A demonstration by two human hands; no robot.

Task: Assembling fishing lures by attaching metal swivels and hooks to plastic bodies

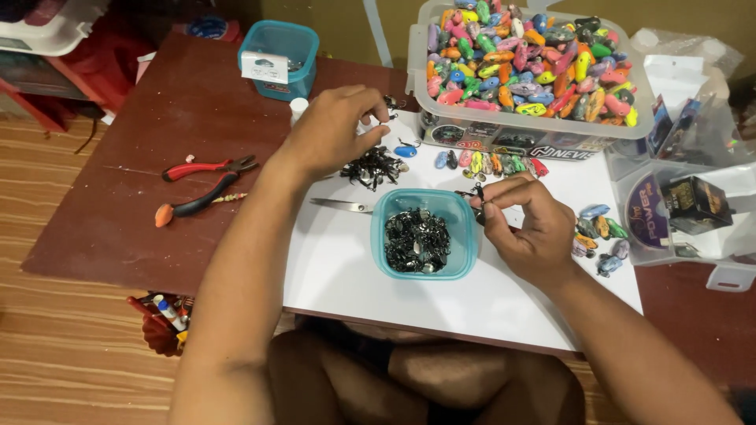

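Note:
My left hand [335, 130] hovers over a pile of small black hooks [372, 167] on the white board [339, 267], its fingertips pinched near a tiny dark piece. My right hand [529, 224] pinches a small black metal hook at the rim of a teal tub [424, 233] that is filled with dark metal rings and hooks. A row of small colourful fishing lures [488, 163] lies on the board between the hands and the big bin.
A clear bin [529, 75] heaped with colourful lures stands at the back. Red-handled pliers [201, 185] lie on the brown tabletop at left, tweezers [340, 205] beside the tub. Another teal tub [278, 59] sits far left. Packaging trays [685, 205] crowd the right.

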